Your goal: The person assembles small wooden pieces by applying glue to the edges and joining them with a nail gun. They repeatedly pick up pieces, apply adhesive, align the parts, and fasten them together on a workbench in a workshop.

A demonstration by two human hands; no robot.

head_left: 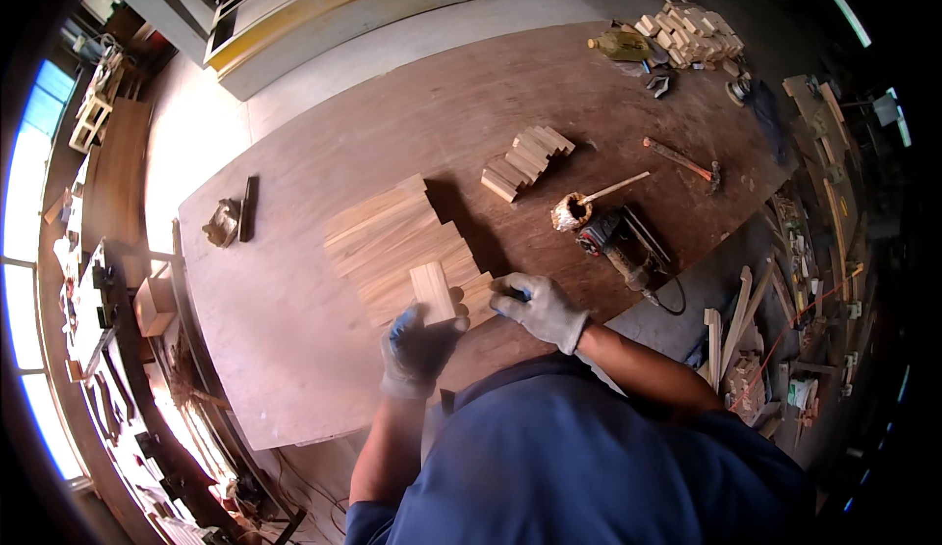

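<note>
In front of me lies a stepped panel of wooden slats (392, 236) set side by side, its right edge jagged. My left hand (416, 354), in a grey and blue work glove, grips a short pale wooden block (432, 288) over the panel's near part. The gloved right hand (543, 310) is at the near right corner of the panel. Its fingers are curled, with the tips at the wood there; whether a separate piece is between them is hidden.
On the brown worktable (265, 349) are a bundle of wooden pieces (527, 162), a glue pot (571, 211) with a stick, a corded power tool (618, 251) and a hammer (684, 160). Farther off are a wood pile (692, 33) and a bottle (620, 47). A crumpled scrap (222, 223) lies left.
</note>
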